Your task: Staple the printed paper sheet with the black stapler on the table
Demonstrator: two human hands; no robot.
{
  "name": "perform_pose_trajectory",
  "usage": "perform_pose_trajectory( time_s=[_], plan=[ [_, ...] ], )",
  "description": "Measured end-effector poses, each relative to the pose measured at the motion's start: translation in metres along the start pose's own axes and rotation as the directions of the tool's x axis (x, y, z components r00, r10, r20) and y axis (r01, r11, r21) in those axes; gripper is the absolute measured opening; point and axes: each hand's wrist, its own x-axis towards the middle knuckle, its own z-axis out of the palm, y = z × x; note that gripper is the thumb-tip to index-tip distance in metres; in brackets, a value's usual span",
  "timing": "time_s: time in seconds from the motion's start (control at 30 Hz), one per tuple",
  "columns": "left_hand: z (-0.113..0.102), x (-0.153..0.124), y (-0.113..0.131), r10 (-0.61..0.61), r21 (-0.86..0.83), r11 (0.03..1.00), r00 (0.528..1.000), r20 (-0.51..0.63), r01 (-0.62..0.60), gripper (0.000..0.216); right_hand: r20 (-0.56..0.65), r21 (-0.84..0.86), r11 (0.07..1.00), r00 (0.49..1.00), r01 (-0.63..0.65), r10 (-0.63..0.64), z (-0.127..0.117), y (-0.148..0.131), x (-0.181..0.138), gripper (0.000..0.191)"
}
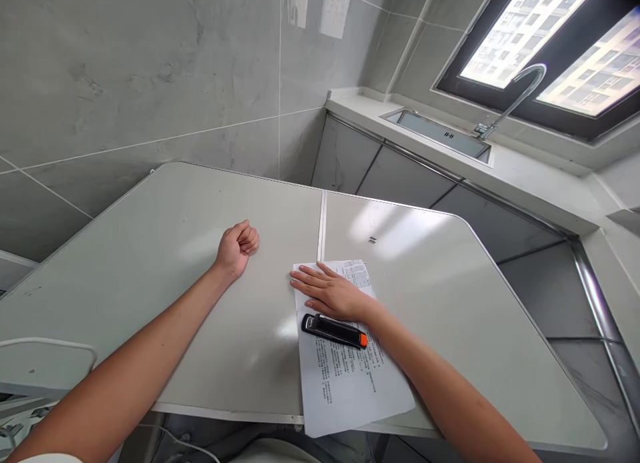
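My right hand [330,291] lies flat, fingers spread, on the upper part of a printed paper sheet [345,376] on the white folding table [165,249]. A black marker with an orange end [334,330] rests across the sheet just below that hand, close to the wrist. My left hand [238,245] is curled into a loose fist on the bare tabletop, left of the sheet, with nothing in it. The sheet's lower edge hangs slightly over the table's near edge.
A small metal piece [372,239] lies on the table beyond the sheet. A counter with a sink [440,133] and a curved faucet [515,99] runs along the right under a window. Grey tiled wall stands behind the table.
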Motion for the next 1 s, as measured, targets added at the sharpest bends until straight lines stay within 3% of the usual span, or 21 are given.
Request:
perform_pose_trajectory(
  time_s=[0.2,0.5,0.63,0.77,0.8,0.87,0.93,0.97,1.0],
  plan=[
    [0.0,0.002,0.0,-0.005,-0.038,0.999,1.0,-0.01,0.005,0.056,-0.095,-0.056,0.992,0.99,-0.114,0.108,0.018,-0.021,0.034,0.055],
    [-0.017,0.011,0.018,0.022,-0.166,0.986,0.998,-0.062,-0.032,0.057,-0.2,-0.082,0.985,0.97,-0.154,0.135,0.052,-0.044,0.121,0.054],
    [-0.026,0.016,0.022,0.036,-0.201,0.978,0.995,-0.089,-0.054,0.056,-0.217,-0.058,0.986,0.966,-0.156,0.14,0.055,-0.049,0.135,0.054],
    [-0.023,0.017,0.014,0.063,-0.12,0.99,0.994,-0.084,-0.073,0.056,-0.279,0.034,0.99,0.95,-0.136,0.14,0.04,-0.044,0.127,0.05],
    [-0.021,0.016,0.011,0.089,-0.063,0.993,0.992,-0.089,-0.095,0.056,-0.326,0.072,0.984,0.929,-0.161,0.176,0.032,-0.037,0.119,0.046],
    [-0.018,0.013,0.005,0.164,0.122,0.981,0.982,-0.088,-0.153,0.056,-0.452,0.148,0.952,0.837,-0.269,0.307,0.012,-0.013,0.092,0.036],
    [-0.015,0.009,0.0,0.22,0.394,0.899,0.975,-0.027,-0.192,0.057,-0.588,0.187,0.886,0.675,-0.424,0.446,-0.008,0.022,0.052,0.03],
    [-0.014,0.007,-0.003,0.221,0.538,0.818,0.975,0.032,-0.203,0.057,-0.643,0.195,0.835,0.576,-0.514,0.504,-0.017,0.041,0.029,0.028],
    [-0.012,0.005,-0.005,0.198,0.67,0.712,0.975,0.097,-0.212,0.058,-0.663,0.193,0.789,0.515,-0.584,0.543,-0.025,0.06,0.007,0.027]
  ],
)
